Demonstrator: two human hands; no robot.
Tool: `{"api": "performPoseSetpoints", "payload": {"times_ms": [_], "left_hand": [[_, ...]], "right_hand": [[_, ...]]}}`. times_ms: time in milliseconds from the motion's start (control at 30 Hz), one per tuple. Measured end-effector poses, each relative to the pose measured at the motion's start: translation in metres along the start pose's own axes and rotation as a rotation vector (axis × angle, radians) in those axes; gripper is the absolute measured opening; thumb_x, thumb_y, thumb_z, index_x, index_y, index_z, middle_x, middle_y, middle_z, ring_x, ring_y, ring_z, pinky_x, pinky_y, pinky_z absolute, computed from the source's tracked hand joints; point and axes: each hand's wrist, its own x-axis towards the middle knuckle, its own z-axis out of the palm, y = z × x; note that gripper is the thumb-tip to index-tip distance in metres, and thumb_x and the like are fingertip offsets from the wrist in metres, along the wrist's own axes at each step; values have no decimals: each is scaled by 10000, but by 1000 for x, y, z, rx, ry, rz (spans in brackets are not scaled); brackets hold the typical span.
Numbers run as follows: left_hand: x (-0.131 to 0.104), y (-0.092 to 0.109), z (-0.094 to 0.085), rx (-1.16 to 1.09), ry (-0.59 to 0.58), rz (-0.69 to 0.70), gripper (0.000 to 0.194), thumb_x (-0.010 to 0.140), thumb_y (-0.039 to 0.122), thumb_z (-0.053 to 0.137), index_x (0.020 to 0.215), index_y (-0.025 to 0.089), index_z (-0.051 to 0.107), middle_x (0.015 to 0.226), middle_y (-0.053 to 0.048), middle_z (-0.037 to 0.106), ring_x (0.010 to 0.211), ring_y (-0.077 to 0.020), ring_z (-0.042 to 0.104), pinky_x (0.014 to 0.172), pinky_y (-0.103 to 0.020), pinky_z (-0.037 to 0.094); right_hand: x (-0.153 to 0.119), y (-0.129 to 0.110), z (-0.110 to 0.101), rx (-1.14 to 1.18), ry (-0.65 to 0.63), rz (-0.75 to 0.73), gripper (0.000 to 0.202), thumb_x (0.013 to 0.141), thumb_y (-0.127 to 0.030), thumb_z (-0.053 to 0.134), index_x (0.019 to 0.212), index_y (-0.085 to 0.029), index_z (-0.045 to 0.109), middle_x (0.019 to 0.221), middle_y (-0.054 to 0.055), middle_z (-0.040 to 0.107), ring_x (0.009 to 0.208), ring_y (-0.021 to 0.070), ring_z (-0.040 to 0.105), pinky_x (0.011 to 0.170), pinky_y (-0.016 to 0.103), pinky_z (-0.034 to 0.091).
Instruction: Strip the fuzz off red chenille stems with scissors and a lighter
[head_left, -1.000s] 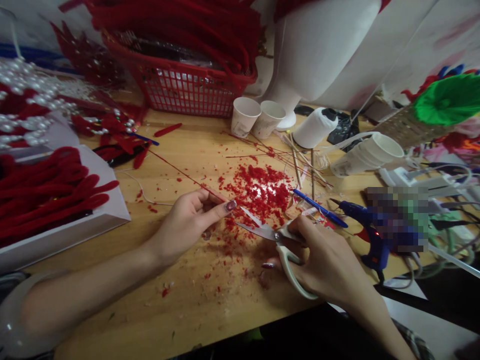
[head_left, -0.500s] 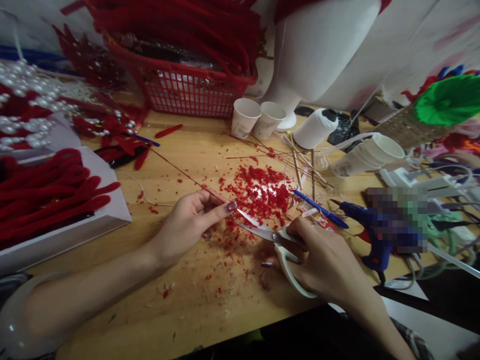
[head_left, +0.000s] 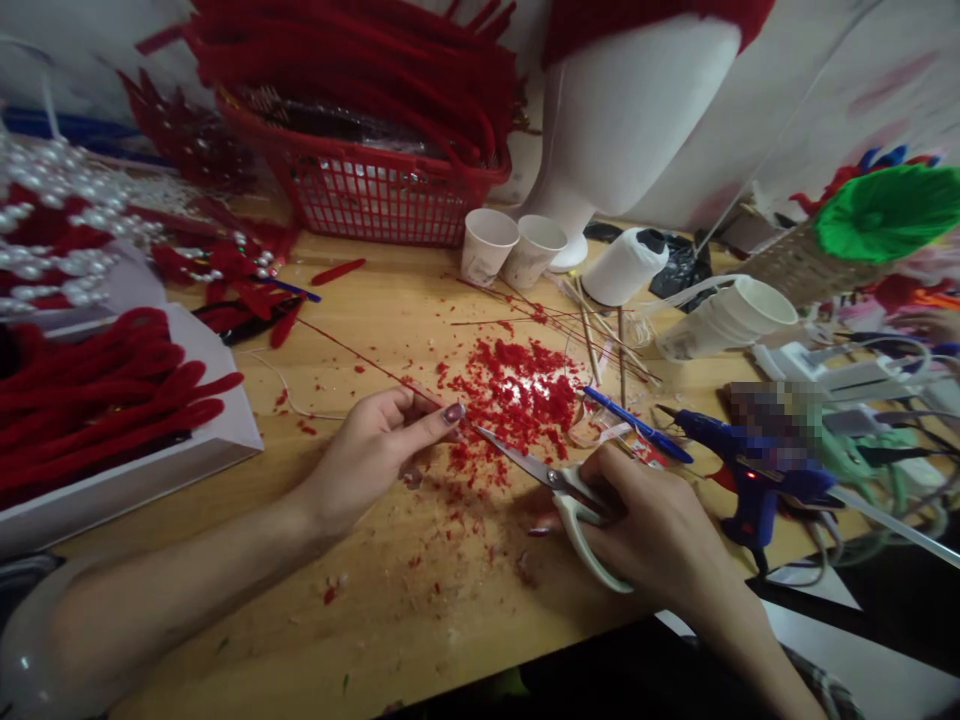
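Note:
Between the thumb and fingers of my left hand (head_left: 382,445) is a thin red stem (head_left: 352,352), which runs up and left over the wooden table. My right hand (head_left: 637,510) is closed around the pale handles of a pair of scissors (head_left: 553,478). The scissor blades are together, their tip just right of my left thumb. Beyond the blades lies a heap of red fluffy clippings (head_left: 517,390), with crumbs scattered around it. A blue pen (head_left: 637,425) rests just past my right hand.
A red basket (head_left: 382,195) and two paper cups (head_left: 487,245) stand at the back. On the left is a white box (head_left: 240,410) of red fuzzy strips. A blue glue gun (head_left: 750,475) and cables lie right, near white thread (head_left: 624,267) and thin sticks.
The scissor blades have closed from slightly apart. My left hand still pinches the stem in nearly the same place. The whole view has shifted slightly.

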Motion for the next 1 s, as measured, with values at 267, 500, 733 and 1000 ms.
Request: {"api": "performPoseSetpoints", "payload": {"times_ms": [267,500,733,1000], "left_hand": [[-1,1,3,-109,26,-3,263,683,325,759,739,155,567,724,-7,665,662,-115,615,525,-195,410],[3,0,1,-180,-33,-5,219,701,279,749,737,157,570,709,17,656,634,-83,592,589,-199,444],[9,-6,1,-23,-65,25,323,668,386,775,781,162,570,721,0,666,594,-97,606,428,-168,344],[7,-5,4,-27,-102,203,426,544,441,843,736,146,602,732,-12,654,658,-121,623,621,-223,479]], "right_hand": [[-3,6,-7,-1,108,-5,296,697,-348,674,786,-223,421,662,-6,559,551,140,520,506,240,384],[-1,2,1,-27,97,0,256,721,-336,657,764,-227,429,621,-9,568,530,157,543,480,251,382],[4,9,4,144,223,-5,256,740,-353,669,875,-216,500,772,38,624,649,180,596,555,276,465],[17,-2,8,450,166,128,255,802,-414,591,717,-223,445,618,-15,507,550,138,453,490,261,373]]}}
